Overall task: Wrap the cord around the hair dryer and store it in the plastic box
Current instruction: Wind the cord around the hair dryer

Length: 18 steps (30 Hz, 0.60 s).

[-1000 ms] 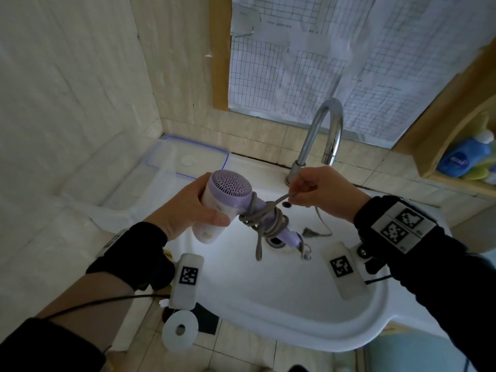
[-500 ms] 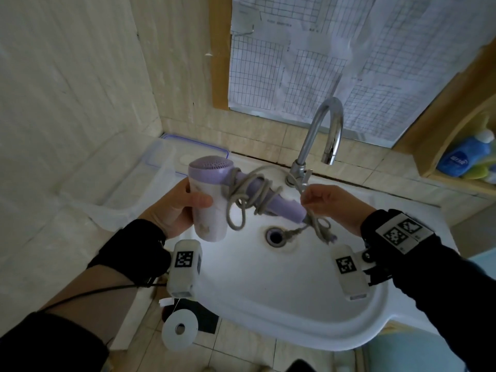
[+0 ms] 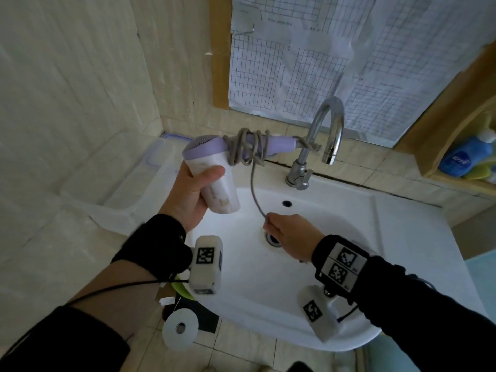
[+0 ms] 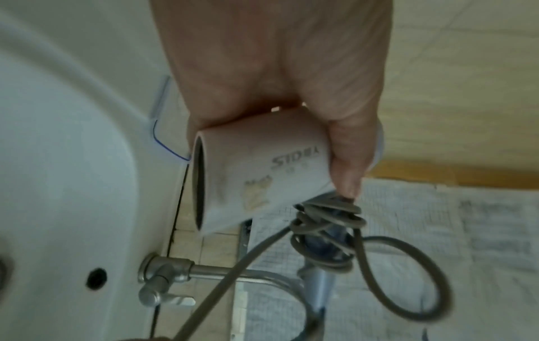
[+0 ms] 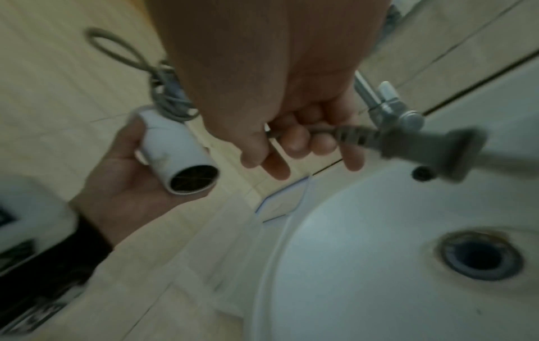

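Observation:
My left hand grips the white barrel of the hair dryer and holds it up over the left side of the sink, nozzle down. Its lilac handle points right toward the tap. The grey cord is looped several times around the handle. One free strand hangs down to my right hand, which grips it just behind the plug, low above the drain. The clear plastic box with a blue-edged rim sits behind the dryer in the left corner, mostly hidden.
A white sink fills the middle, its drain under my right hand. The chrome tap arches up right beside the handle's end. A shelf with a blue bottle is at the right. A tape roll lies on the floor.
My left hand has raised the dryer and swung its handle level toward the tap. My right hand has dropped from beside the handle down to the drain, pulling one cord strand straight.

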### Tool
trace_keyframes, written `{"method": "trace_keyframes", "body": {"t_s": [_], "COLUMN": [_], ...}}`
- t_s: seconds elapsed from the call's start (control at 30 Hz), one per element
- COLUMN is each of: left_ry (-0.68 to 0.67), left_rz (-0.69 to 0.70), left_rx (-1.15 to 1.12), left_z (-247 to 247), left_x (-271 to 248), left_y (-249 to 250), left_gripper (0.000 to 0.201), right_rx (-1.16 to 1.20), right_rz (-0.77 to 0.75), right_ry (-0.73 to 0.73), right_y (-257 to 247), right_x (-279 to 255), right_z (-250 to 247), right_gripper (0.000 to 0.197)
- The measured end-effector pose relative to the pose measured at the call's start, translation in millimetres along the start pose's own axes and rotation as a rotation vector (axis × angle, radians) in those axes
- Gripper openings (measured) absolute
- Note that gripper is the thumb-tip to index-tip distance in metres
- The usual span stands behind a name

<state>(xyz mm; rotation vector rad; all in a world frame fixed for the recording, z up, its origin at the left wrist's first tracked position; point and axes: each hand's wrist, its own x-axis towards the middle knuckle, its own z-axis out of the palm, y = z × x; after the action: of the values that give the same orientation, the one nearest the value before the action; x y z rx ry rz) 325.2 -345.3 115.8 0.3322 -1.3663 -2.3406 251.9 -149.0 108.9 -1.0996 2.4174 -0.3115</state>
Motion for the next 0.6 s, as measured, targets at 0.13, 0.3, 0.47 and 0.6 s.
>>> {"method": "trace_keyframes", "body": {"t_s": [0.13,0.3,0.47,0.6], "left_ry": [0.131,0.190,0.039,-0.118], "left_rz": [0.054,0.056,-0.001,-0.093], "left_rx": [0.231,0.568,0.797,0.840], "left_z": [-4,-13,-19,-20], "left_x": [2,-2,-13,-19], "left_y": [-7,-18,-20,-15], "left_gripper": [0.069,0.067,0.067,0.071], "right_rx": [-0.256,-0.371,-0.353,-0.342], "right_rz": [-0.112,-0.175,-0.281,-0.330], "right_ry": [-0.004,0.033,0.135,0.185], "right_y": [-11,-23,-29,-24], "right_x": [-8,-22,-29,-28], "right_z": [-7,-25,-54,-74], "right_gripper": [0.026,0.020,0.025,0.021]}}
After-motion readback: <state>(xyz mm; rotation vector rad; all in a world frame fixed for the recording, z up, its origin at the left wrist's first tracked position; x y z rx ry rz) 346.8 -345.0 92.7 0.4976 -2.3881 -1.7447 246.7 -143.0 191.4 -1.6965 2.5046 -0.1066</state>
